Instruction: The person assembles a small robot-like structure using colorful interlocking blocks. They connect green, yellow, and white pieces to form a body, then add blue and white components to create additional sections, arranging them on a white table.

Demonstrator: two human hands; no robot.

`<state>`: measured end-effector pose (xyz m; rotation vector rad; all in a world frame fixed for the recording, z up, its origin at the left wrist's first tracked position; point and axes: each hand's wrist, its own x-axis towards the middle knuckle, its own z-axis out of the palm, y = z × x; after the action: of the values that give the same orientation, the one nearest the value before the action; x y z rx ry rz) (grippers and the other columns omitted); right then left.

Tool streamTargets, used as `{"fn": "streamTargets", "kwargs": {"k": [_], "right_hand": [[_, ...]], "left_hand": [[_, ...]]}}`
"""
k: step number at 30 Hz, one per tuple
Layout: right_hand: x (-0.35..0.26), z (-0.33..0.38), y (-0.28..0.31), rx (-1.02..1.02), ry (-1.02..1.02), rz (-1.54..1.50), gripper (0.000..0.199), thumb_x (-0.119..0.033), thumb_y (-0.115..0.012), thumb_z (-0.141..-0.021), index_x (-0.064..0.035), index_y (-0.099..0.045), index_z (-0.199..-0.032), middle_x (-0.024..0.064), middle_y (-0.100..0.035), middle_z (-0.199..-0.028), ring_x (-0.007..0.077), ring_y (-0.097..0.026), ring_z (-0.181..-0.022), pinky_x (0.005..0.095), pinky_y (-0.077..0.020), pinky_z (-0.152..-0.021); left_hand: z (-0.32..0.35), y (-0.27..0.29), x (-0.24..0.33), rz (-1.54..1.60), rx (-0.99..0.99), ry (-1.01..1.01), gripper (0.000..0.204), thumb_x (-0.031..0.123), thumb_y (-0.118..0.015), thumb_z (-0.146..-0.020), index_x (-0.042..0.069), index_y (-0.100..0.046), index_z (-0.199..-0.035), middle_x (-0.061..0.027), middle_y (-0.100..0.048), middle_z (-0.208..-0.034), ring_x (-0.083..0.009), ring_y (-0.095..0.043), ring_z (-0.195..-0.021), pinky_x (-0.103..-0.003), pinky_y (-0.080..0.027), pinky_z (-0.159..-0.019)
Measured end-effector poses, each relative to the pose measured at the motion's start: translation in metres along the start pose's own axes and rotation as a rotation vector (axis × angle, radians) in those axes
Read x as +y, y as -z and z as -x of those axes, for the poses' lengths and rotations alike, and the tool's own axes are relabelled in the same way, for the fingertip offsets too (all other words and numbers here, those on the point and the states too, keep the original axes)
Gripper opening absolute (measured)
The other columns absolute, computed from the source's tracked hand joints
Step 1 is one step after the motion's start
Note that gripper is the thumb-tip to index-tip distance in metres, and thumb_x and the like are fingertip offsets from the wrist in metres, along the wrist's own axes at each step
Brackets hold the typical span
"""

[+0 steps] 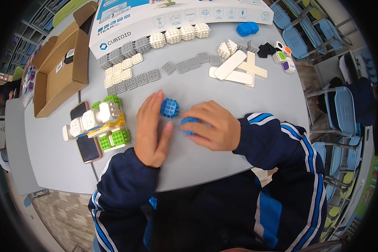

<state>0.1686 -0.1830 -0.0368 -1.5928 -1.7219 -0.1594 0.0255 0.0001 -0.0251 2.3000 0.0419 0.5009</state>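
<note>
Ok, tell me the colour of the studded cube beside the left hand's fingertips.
Blue. The studded cube shows best in the head view.

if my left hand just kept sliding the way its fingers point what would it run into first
Probably the row of flat grey square tiles past the fingertips of the left hand; the blue studded cube sits just right of that line, touching the fingers.

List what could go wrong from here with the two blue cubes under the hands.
1. The free blue cube only touches the left hand's fingertips; a nudge could roll it across the grey table.
2. The right hand covers most of the second blue cube, so lining up its studs may be partly blind.
3. The white, green and yellow block assembly sits on a phone beside the left wrist; a sweep could knock it.
</note>
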Motion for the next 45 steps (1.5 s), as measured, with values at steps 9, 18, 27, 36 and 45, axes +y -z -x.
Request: {"fn": "streamTargets", "kwargs": {"k": [9, 18, 27, 36, 45], "right_hand": [[0.036, -0.001, 0.031, 0.026, -0.108, -0.121, 0.045, -0.004, -0.087, -0.070, -0.0012, -0.067, -0.111, 0.0156, -0.064, -0.113, 0.0315, -0.063, -0.094, 0.0378, -0.0526, -0.080], [0.031, -0.002, 0.023, -0.003, -0.056, -0.143, 0.054, -0.013, -0.091, -0.070, 0.0005, -0.066, -0.115, 0.0155, -0.064, -0.111, 0.0319, -0.063, -0.095, 0.0380, -0.0530, -0.080], [0.022, -0.004, 0.016, -0.016, -0.143, -0.133, 0.061, -0.024, -0.089, -0.069, -0.0048, -0.063, -0.121, 0.0096, -0.063, -0.110, 0.0297, -0.061, -0.099, 0.0376, -0.0552, -0.080], [0.007, -0.007, 0.006, 0.012, -0.225, -0.097, 0.069, -0.033, -0.092, -0.063, -0.0039, -0.061, -0.118, 0.0106, -0.059, -0.103, 0.0290, -0.063, -0.092, 0.0369, -0.0548, -0.075], [-0.008, -0.010, -0.004, -0.012, -0.344, -0.150, 0.078, -0.038, -0.095, -0.061, -0.0044, -0.055, -0.120, 0.0103, -0.057, -0.099, 0.0288, -0.065, -0.086, 0.0363, -0.0554, -0.072]], "left_hand": [[0.002, -0.004, -0.002, -0.100, 0.082, -0.001, 0.055, -0.003, -0.075, -0.078, 0.000, -0.061, -0.131, -0.0180, -0.060, -0.126, -0.0389, -0.054, -0.123, -0.043, -0.045, -0.104], [0.000, -0.007, -0.003, -0.079, 0.102, -0.018, 0.052, -0.004, -0.076, -0.076, 0.000, -0.063, -0.127, -0.0175, -0.064, -0.121, -0.0358, -0.060, -0.110, -0.041, -0.047, -0.096], [-0.001, -0.006, -0.005, -0.069, 0.070, -0.069, 0.052, -0.008, -0.070, -0.080, 0.000, -0.062, -0.130, -0.0180, -0.066, -0.124, -0.0352, -0.062, -0.104, -0.041, -0.047, -0.094], [-0.002, -0.008, -0.003, 0.064, -0.040, -0.053, 0.071, -0.013, -0.059, -0.078, -0.001, -0.048, -0.147, -0.0217, -0.049, -0.151, -0.0372, -0.054, -0.130, -0.039, -0.042, -0.108], [0.000, -0.005, -0.003, -0.031, -0.152, -0.113, 0.090, -0.005, -0.061, -0.067, -0.002, -0.037, -0.154, -0.0231, -0.035, -0.159, -0.0387, -0.044, -0.139, -0.043, -0.034, -0.115]]}}
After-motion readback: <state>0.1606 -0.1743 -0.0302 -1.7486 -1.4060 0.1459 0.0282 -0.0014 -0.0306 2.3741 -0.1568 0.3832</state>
